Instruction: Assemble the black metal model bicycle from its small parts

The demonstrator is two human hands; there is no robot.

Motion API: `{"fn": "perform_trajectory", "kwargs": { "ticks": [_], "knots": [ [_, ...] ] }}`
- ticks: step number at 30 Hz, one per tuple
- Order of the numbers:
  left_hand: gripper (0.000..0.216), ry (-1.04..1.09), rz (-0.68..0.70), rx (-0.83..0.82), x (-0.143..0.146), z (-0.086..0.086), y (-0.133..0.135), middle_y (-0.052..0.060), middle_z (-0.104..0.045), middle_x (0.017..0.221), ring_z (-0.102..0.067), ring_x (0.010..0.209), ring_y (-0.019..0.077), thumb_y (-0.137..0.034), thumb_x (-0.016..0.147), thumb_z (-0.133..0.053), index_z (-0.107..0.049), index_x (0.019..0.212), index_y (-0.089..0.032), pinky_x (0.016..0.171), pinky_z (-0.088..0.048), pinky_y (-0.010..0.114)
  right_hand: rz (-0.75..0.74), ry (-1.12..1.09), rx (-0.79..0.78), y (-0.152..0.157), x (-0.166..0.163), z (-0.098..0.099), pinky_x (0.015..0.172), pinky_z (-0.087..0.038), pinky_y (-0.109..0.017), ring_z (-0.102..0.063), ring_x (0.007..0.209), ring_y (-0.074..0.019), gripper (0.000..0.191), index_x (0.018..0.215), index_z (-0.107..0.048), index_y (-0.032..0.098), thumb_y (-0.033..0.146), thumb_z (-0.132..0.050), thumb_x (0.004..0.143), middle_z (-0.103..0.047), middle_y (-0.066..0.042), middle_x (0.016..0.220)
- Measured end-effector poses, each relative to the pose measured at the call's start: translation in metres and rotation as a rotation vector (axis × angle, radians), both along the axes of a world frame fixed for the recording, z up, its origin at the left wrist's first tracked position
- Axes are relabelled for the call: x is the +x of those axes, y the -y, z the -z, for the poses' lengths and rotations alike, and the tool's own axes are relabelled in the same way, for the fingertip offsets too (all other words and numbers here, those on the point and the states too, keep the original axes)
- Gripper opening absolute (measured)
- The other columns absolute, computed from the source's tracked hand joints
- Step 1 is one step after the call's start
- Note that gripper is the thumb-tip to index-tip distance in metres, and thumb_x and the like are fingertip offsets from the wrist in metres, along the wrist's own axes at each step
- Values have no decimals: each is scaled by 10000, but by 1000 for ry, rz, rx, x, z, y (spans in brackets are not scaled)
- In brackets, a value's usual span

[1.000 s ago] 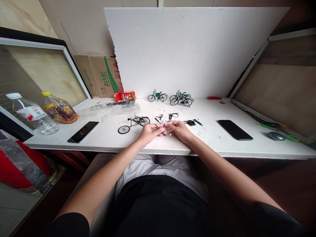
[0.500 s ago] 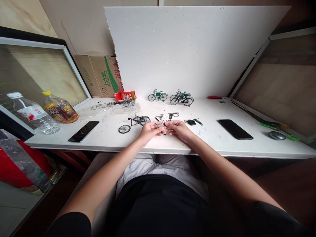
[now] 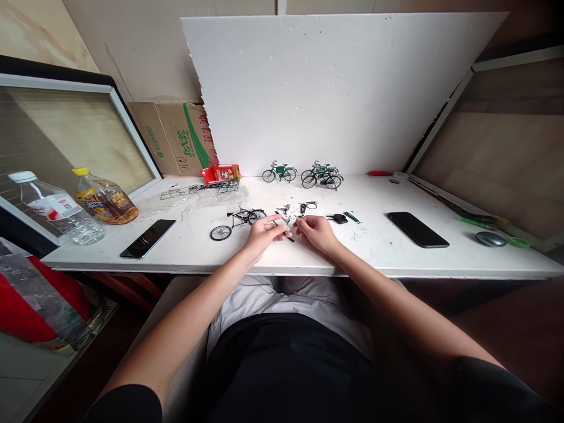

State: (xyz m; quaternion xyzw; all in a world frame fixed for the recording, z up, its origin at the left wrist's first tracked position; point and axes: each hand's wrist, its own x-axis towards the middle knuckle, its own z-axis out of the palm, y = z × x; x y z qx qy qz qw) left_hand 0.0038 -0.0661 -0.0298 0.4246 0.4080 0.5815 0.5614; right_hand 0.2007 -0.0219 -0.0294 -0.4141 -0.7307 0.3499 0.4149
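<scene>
My left hand (image 3: 264,236) is closed round a thin dark rod (image 3: 291,239), whose end sticks out past the fingertips. Just to its right, my right hand (image 3: 318,232) holds its thumb and fingers in a pinch; whatever lies between them is too small to make out. A narrow gap separates the two hands. Beside my left hand stands a black model bicycle (image 3: 240,218), its front wheel (image 3: 221,233) turned out to the left. Small dark parts lie beyond the fingers, among them a piece with a thin loop (image 3: 308,207).
Right of the hands are a black part (image 3: 339,218) and a green part (image 3: 351,217). Finished-looking model bicycles (image 3: 279,171) line the white board (image 3: 343,88). Phones (image 3: 148,238) (image 3: 418,230) flank the work; bottles (image 3: 108,197) stand left, a mouse (image 3: 490,238) right.
My hands have come apart slightly; they were fingertip to fingertip before. My right hand's fingers have curled in more. The whole view has shifted a little.
</scene>
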Motion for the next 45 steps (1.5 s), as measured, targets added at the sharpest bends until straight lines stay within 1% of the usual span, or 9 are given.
{"fn": "perform_trajectory", "kwargs": {
  "ticks": [5,9,17,21,25,30,33,37,45],
  "knots": [
    [590,71,-60,-3,-1,2,-3,75,-799,835,-774,723,177,-174,799,-864,-554,1297,-107,759,-556,294,75,432,327,15,-4,1,675,-423,-287,-621,713,-162,266,897,-801,177,366,-639,992,-740,-75,906],
    [546,67,-95,14,0,5,-4,79,-799,844,-773,744,179,-180,790,-874,-586,1249,-120,771,-554,302,108,626,336,26,-7,-3,634,-403,-288,-639,741,-169,257,1009,-827,230,460,-718,974,-721,-70,1011],
    [323,61,-137,10,0,7,-5,112,-803,890,-784,823,192,-220,766,-916,-751,1010,-87,901,-591,362,174,852,420,22,-7,-8,689,-468,-316,-652,1102,-287,244,1096,-735,166,318,-545,1084,-710,-158,1161],
    [270,106,-181,-10,1,6,-4,114,-804,881,-798,827,200,-163,768,-907,-766,979,-72,1004,-597,414,229,748,394,12,0,-6,763,-505,-338,-659,1086,-297,196,1094,-711,162,278,-555,1069,-744,-155,1113],
    [244,120,-202,-16,0,9,-7,105,-803,892,-805,843,198,-141,778,-895,-770,975,-69,1049,-597,420,212,401,320,2,6,-3,811,-534,-358,-709,890,-252,176,1068,-739,163,243,-587,1029,-792,-120,1029],
    [265,100,-229,-22,-1,15,-11,124,-811,994,-809,866,204,-166,753,-925,-789,964,-82,1051,-609,424,206,-13,246,-6,10,1,874,-596,-423,-751,932,-279,267,1006,-816,196,442,-734,942,-824,-121,1068],
    [265,89,-235,-8,0,16,-10,146,-806,1078,-812,888,223,-185,723,-950,-793,913,-90,1046,-618,442,139,-155,162,-2,8,0,728,-637,-398,-761,917,-285,387,1026,-827,194,553,-782,887,-820,-131,1105],
    [250,75,-240,-15,3,13,-8,144,-798,1056,-813,888,234,-192,725,-947,-784,877,-79,1028,-632,451,75,-249,90,11,2,-5,532,-600,-332,-776,807,-272,459,1023,-802,174,615,-741,909,-815,-127,921],
    [233,-28,-270,16,4,13,-5,94,-767,892,-809,845,234,-201,738,-926,-763,863,-90,924,-654,421,41,-286,104,21,-3,-8,672,-679,-389,-795,860,-275,430,990,-773,202,610,-802,858,-823,-121,954]
  ]
}}
